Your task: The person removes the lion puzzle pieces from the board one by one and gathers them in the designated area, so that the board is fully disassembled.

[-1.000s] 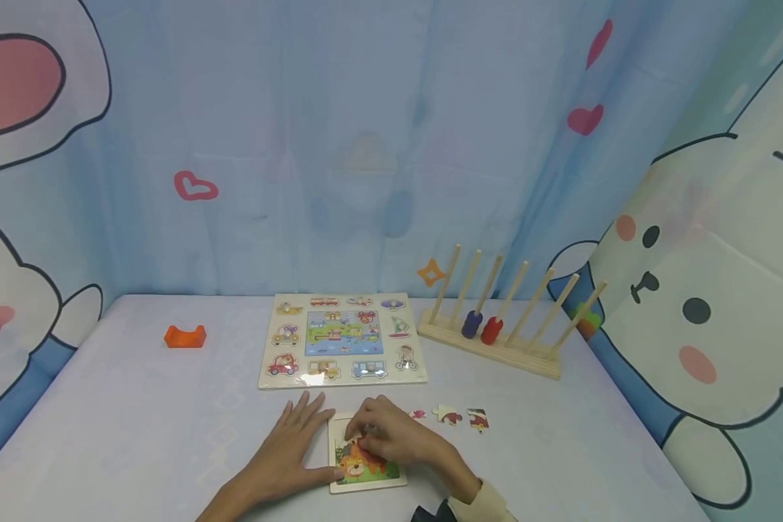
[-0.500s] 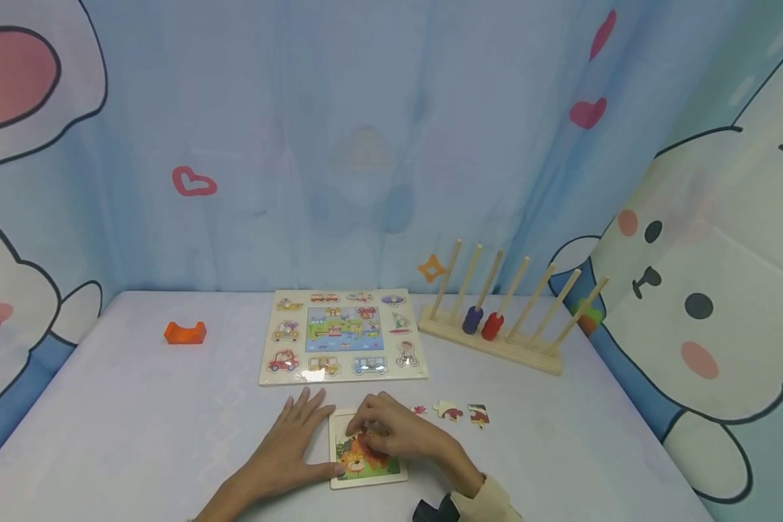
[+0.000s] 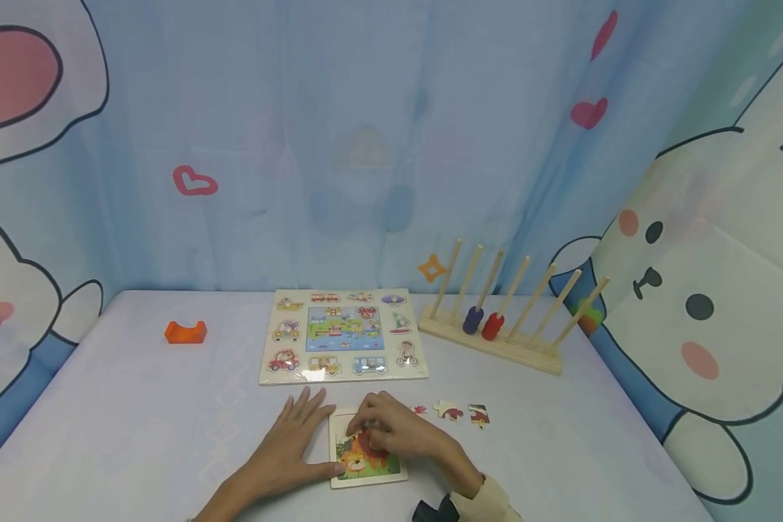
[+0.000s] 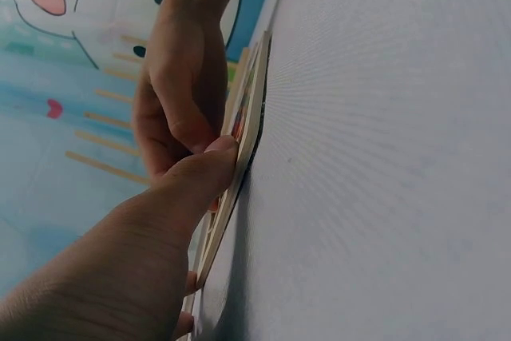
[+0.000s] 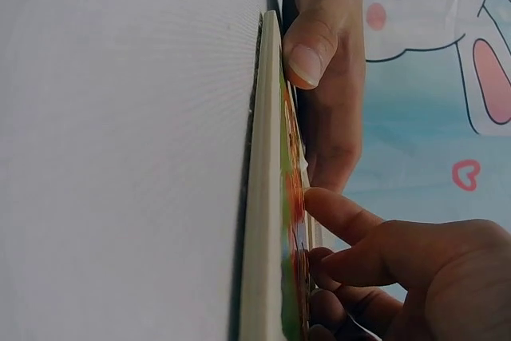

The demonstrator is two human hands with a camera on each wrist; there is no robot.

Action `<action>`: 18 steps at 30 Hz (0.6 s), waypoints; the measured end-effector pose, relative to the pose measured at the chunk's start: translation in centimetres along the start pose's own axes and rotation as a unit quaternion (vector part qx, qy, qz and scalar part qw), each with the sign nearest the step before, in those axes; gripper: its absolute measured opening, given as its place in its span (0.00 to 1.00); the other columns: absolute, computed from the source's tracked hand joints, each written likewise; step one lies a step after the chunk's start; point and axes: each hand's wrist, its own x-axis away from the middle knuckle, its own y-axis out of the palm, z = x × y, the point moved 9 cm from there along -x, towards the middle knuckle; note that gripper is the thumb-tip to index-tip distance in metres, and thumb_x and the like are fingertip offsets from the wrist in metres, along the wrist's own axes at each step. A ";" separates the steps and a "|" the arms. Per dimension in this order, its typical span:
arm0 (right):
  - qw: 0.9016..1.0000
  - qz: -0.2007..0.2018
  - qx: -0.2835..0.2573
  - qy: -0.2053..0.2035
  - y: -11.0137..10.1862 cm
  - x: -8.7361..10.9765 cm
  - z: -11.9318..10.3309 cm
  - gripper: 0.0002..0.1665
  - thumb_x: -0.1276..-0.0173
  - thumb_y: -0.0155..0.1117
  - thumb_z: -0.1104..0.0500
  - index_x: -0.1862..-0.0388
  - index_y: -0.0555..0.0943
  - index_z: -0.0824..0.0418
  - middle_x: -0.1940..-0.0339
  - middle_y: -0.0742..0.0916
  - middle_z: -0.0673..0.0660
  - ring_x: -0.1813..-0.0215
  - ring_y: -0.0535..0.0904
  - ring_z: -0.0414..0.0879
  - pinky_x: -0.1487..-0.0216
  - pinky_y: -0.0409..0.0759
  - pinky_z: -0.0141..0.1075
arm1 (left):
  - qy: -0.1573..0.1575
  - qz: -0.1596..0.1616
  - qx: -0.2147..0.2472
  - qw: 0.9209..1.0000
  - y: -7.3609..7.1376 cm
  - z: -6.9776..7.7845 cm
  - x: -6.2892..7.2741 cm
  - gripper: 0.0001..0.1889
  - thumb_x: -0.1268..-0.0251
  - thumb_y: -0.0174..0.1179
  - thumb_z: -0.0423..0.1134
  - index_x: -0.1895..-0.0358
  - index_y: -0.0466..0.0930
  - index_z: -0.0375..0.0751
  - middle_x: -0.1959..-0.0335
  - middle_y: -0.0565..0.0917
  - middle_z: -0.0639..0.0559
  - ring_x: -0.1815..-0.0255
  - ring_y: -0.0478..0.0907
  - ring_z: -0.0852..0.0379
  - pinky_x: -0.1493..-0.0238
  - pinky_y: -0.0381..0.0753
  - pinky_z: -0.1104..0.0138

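Observation:
A small wooden lion jigsaw puzzle [image 3: 359, 467] lies in its pale frame [image 3: 368, 484] at the table's near middle. My left hand [image 3: 293, 449] lies along its left side, fingers spread and straight, the thumb [image 4: 219, 149] resting on the frame's edge. Over the upper right of the picture is my right hand [image 3: 398, 428]. Its fingers [image 5: 351, 265] are bent down and pinch a reddish puzzle piece [image 3: 365, 440] at the lion's mane, mostly covered by the hand. Loose jigsaw pieces [image 3: 448, 411] lie right of the frame, one partly behind the right hand.
A larger vehicle puzzle board [image 3: 344, 368] lies behind the hands. To its right stands a wooden peg rack [image 3: 489, 346] with tall upright pegs, carrying blue beads [image 3: 473, 320] and red beads [image 3: 492, 326]. An orange curved block [image 3: 185, 333] sits at the back left, before a cartoon-print curtain.
The head view has shifted slightly. Both hands keep their places at the lion puzzle, with only a slight movement of the right fingers and thumb over the picture.

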 end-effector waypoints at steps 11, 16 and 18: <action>1.000 0.004 0.011 0.004 0.2 0.1 0.1 0.19 0.43 0.61 0.65 0.56 0.84 0.46 0.60 0.78 0.39 0.57 0.66 0.36 0.54 0.68 0.29 | -0.001 -0.001 -0.002 1.000 0.0 0.0 0.0 0.48 0.52 0.57 0.75 0.32 0.66 0.45 0.25 0.57 0.45 0.23 0.45 0.40 0.25 0.42 0.45; 1.000 0.002 0.005 -0.006 0.2 0.2 -0.1 0.18 0.43 0.63 0.63 0.55 0.82 0.46 0.59 0.78 0.39 0.56 0.67 0.37 0.52 0.69 0.30 | -0.007 -0.005 0.001 1.000 0.0 0.0 0.0 0.48 0.52 0.57 0.75 0.31 0.66 0.46 0.24 0.57 0.45 0.23 0.44 0.41 0.25 0.41 0.45; 1.000 0.002 -0.003 -0.011 0.1 0.3 -0.1 0.16 0.41 0.64 0.62 0.55 0.82 0.45 0.59 0.79 0.40 0.56 0.67 0.37 0.52 0.68 0.31 | -0.008 -0.007 0.001 1.000 0.1 -0.1 0.0 0.48 0.52 0.57 0.75 0.31 0.66 0.46 0.24 0.57 0.45 0.23 0.44 0.41 0.25 0.41 0.45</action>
